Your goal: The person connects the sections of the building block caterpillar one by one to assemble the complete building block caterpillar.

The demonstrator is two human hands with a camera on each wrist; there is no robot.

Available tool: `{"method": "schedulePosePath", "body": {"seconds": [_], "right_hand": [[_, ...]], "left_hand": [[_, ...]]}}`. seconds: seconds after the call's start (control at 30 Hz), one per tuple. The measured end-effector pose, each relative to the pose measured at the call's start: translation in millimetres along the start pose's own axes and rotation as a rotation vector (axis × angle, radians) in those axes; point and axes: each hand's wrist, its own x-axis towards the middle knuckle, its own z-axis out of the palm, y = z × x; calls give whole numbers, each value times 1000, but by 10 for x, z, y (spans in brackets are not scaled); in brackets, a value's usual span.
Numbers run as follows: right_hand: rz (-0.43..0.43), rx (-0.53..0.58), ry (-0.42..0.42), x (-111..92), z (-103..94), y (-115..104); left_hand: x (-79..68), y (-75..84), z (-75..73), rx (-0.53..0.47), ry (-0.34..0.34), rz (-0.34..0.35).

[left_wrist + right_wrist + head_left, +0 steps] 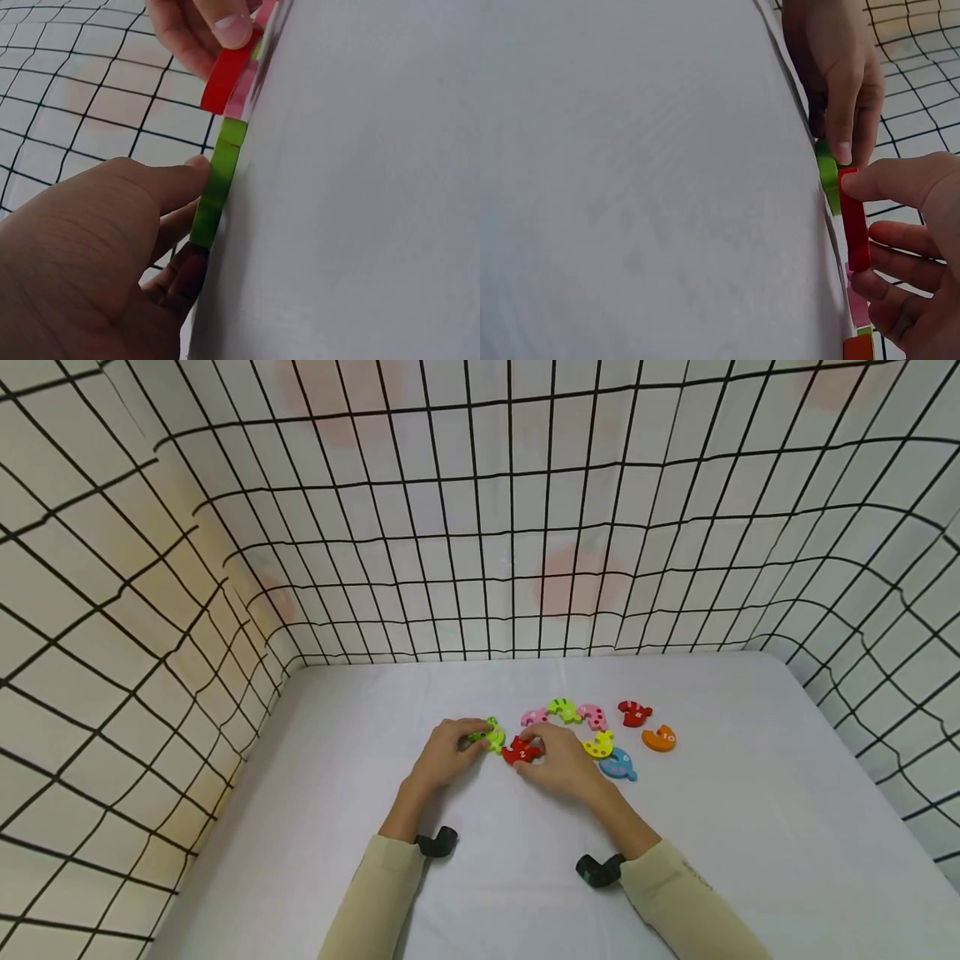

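My left hand (446,753) pinches a green animal-shaped piece (493,735) between thumb and fingers on the white table. In the left wrist view the green piece (219,187) stands out as a thin slab with its edge facing the camera. Just to its right, a red animal-shaped piece (517,750) with a white mark is gripped by the thumb and fingers of my right hand (562,762). The right wrist view has the red piece (855,225) tilted and seemingly a little off the table, close to the green one.
Beyond the right hand lie pink (535,717), lime (564,710) and another pink piece (592,717) in a curve, then yellow (599,745) and blue (618,764) ones. Farther right are a red piece (634,713) and an orange piece (659,739). Black wire mesh (512,535) surrounds the table (300,827).
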Motion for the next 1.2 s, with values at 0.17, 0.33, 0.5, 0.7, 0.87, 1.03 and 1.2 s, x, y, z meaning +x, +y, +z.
{"method": "schedulePosePath", "body": {"seconds": [0.17,0.33,0.5,0.7,0.87,1.03,1.2], "right_hand": [[13,6,-7,16,37,-55],[7,-2,-10,31,76,-99],[-15,-6,-2,49,73,-148],[-8,-4,-5,105,98,-147],[0,5,-13,138,103,-162],[-7,10,-38,159,91,-149],[7,20,-26,150,34,-43]], "left_hand": [[31,-1,25,-3,3,5],[40,-16,49,-12,9,2],[46,-24,49,-35,12,-1],[54,2,32,-51,10,-4],[45,5,32,-43,18,-12],[39,4,37,-34,33,-11],[36,-16,52,-23,33,-27]]}}
